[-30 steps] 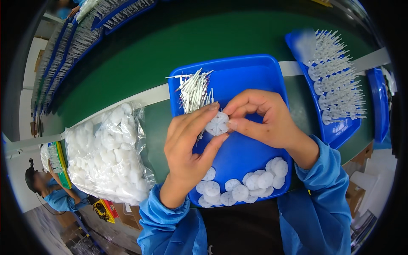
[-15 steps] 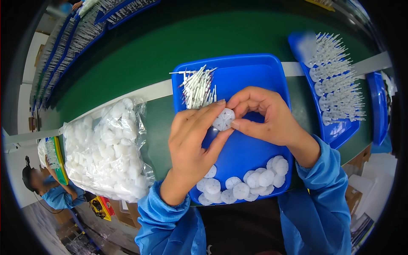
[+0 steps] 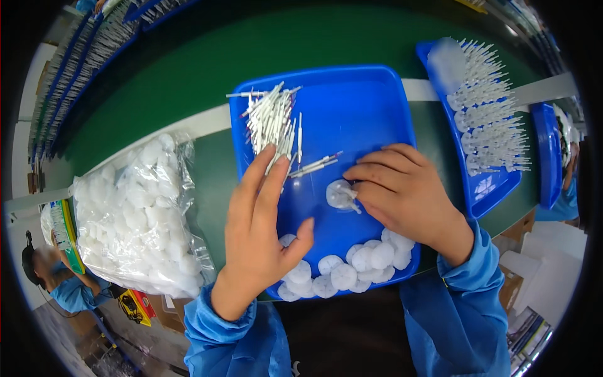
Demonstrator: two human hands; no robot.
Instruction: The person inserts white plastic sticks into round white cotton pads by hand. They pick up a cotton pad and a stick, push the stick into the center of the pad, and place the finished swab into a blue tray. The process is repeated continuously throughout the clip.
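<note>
My right hand (image 3: 405, 198) pinches a translucent white plastic disc (image 3: 340, 195) by its edge, over the middle of a blue tray (image 3: 352, 103). My left hand (image 3: 259, 229) has its fingers stretched out and spread, with the fingertips at the lower end of a pile of thin white sticks (image 3: 269, 120). Whether they touch a stick cannot be told. Two loose sticks (image 3: 317, 165) lie between the pile and the disc. Along the tray's near side rest several round white discs (image 3: 343, 276) with fine radial lines.
Left of the tray lies a clear plastic bag (image 3: 138, 220) full of white pieces. A blue tray (image 3: 496, 198) on the right holds rows of discs with sticks standing in them; another blue tray (image 3: 546, 157) is beyond. Stick-filled trays (image 3: 85, 75) line the far left. A person (image 3: 72, 292) sits at left.
My hands have come apart. The disc they both held is now in my right hand alone, lower in the tray. My left hand has opened at the stick pile, and the view has shifted slightly.
</note>
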